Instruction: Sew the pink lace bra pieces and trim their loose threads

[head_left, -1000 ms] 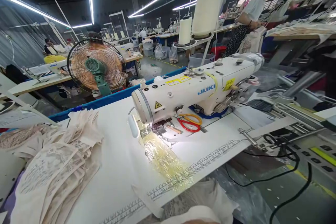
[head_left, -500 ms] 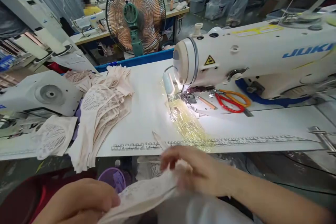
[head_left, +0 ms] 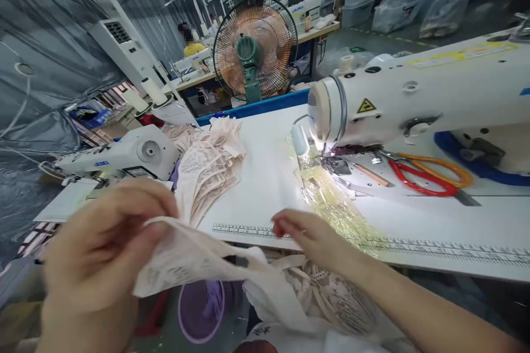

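1. My left hand (head_left: pixel 103 248): near left, raised in front of the counter (head_left: pixel 265 176). Fingers and thumb are pinched together on one end of the lace piece (head_left: pixel 190 259).
2. My right hand (head_left: pixel 312 237): near centre, just at the near edge of the counter. The fingers are curled and the lace piece runs under them. I cannot tell whether they grip it or only rest on it.
3. Lace piece: pale cream and patterned, stretched between my two hands. It hangs off the counter, on the near side of its edge.
4. Lace heap (head_left: pixel 331 298): more of the same cloth, bunched below my right forearm.
5. Stack of lace pieces (head_left: pixel 211 165): on the counter, far of my left hand, fanned out and overlapping.
6. Sewing machine (head_left: pixel 414 99): white, on the right of the counter, its lamp lit over the needle plate.
7. Scissors (head_left: pixel 426 176): red and orange handles, flat on the counter beneath the machine's arm.
8. Ruler strip (head_left: pixel 393 248): printed along the near edge of the counter, right of my right hand.
9. Second machine (head_left: pixel 124 154): white, at the left, just beside the stack.
10. Fan (head_left: pixel 254 47): green stand, orange grille, beyond the far edge of the counter.
11. Purple tub (head_left: pixel 201 309): below the counter, under the lace piece.
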`<state>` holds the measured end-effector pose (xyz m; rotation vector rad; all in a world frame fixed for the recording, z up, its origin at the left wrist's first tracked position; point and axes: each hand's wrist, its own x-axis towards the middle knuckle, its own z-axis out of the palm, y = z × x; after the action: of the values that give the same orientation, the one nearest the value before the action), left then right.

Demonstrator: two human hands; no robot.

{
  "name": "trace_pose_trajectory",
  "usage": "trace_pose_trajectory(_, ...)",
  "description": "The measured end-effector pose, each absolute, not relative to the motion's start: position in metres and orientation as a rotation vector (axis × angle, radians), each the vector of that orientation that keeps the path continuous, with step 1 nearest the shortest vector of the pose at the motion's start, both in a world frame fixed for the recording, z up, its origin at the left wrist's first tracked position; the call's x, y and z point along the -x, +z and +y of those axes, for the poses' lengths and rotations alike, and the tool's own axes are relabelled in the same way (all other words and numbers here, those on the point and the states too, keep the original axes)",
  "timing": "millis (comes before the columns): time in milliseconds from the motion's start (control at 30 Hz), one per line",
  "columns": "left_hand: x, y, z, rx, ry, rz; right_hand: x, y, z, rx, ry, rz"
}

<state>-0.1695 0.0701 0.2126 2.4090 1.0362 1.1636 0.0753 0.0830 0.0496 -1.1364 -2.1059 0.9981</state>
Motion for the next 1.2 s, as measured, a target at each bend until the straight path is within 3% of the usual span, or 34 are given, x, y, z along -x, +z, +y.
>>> trace_pose_trajectory(233,0.137,0.197,0.094,-2.433,1.076,0.792,-0.086,0.088,0.076,0.725,0.343,-1.906)
trace_pose_trajectory(400,0.131,0.186,0.102,-2.413,1.038,0.758,-0.083,0.081,0.078,0.776,0.211,-1.868)
trace_pose_trajectory(800,0.131,0.169,0.123,-2.331,0.983,0.629,-0.118,0.086,0.075,0.971,0.803,-1.978)
trace_pose_trajectory(1200,0.137,0.149,0.155,-2.067,0.859,0.835,-0.181,0.063,0.078,1.049,0.991,-2.175)
